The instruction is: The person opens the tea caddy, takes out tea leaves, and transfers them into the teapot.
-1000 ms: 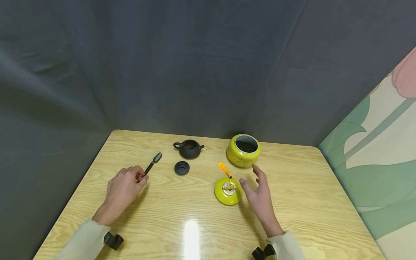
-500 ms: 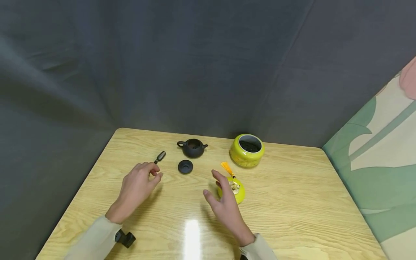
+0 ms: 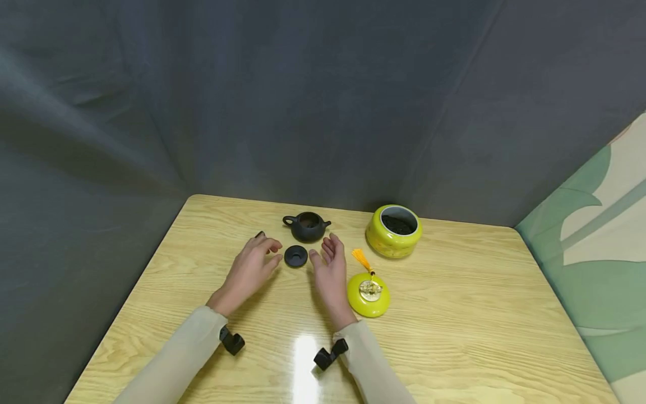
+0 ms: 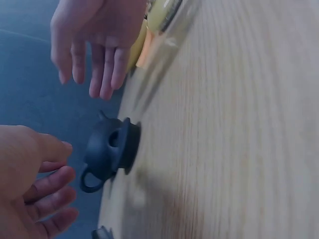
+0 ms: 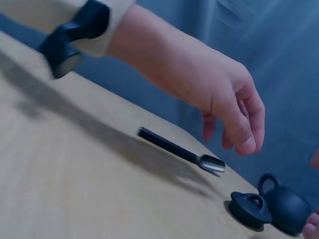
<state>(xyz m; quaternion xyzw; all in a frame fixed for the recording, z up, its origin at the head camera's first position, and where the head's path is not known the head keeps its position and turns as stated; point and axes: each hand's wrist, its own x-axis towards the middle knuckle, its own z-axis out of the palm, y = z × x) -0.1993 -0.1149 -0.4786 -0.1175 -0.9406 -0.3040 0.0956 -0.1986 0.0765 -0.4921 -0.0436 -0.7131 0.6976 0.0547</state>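
A small dark teapot (image 3: 309, 227) stands uncovered near the table's far edge. In front of it lies its dark round lid (image 3: 295, 257), knob up, between my two hands. Left of the lid is my left hand (image 3: 248, 275), its fingers loosely bent and holding nothing. My right hand (image 3: 331, 278) hovers to the lid's right with relaxed fingers, apart from it in the left wrist view. A tea scoop (image 5: 172, 147) with a black handle and metal tip lies on the table beneath my left hand; in the head view that hand mostly hides it.
A yellow jar (image 3: 393, 233) holding dark tea leaves stands uncovered at the back right. Its yellow lid (image 3: 369, 295), with an orange tassel (image 3: 360, 258), lies in front, right of my right wrist. A dark curtain (image 3: 323, 101) hangs behind the wooden table (image 3: 479, 314).
My left hand has let go of the tea scoop and moved right toward the teapot lid. From near the yellow lid, my right hand has come left and forward to the teapot lid's other side.
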